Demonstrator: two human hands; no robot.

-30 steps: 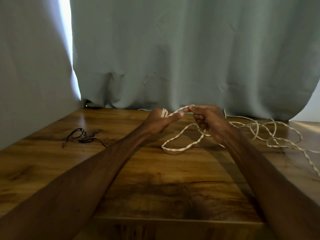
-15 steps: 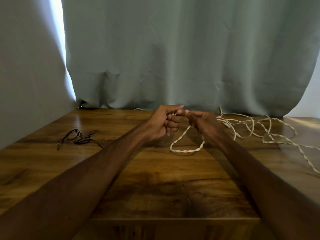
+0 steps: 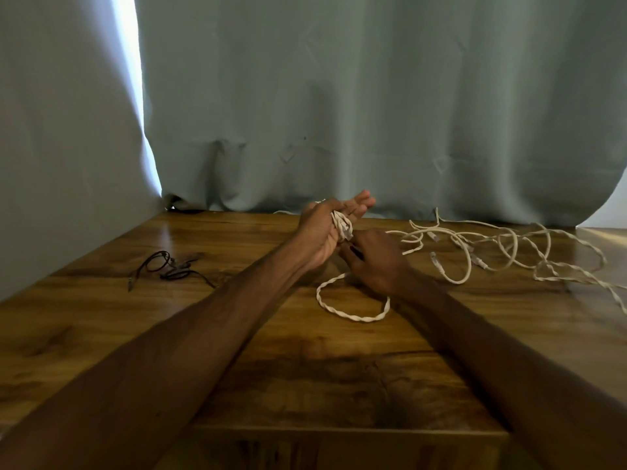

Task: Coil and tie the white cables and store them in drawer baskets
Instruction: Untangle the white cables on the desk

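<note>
A twisted white cable hangs in a loop from my hands down onto the wooden table. My left hand is raised above the table with its fingers stretched out, and a small bundle of cable turns lies across its palm under the thumb. Just below and to the right, my right hand has its fingers curled and pinches the cable near that bundle. More loose white cables lie tangled on the table to the right.
A thin black cord lies on the left of the table. A grey-green curtain hangs along the back and left edges. The table's front edge is near me. No drawer baskets are in view.
My left hand has risen and stretched its fingers out, with cable now wrapped in its palm. My right hand has dropped below it. The hanging loop stays on the table.
</note>
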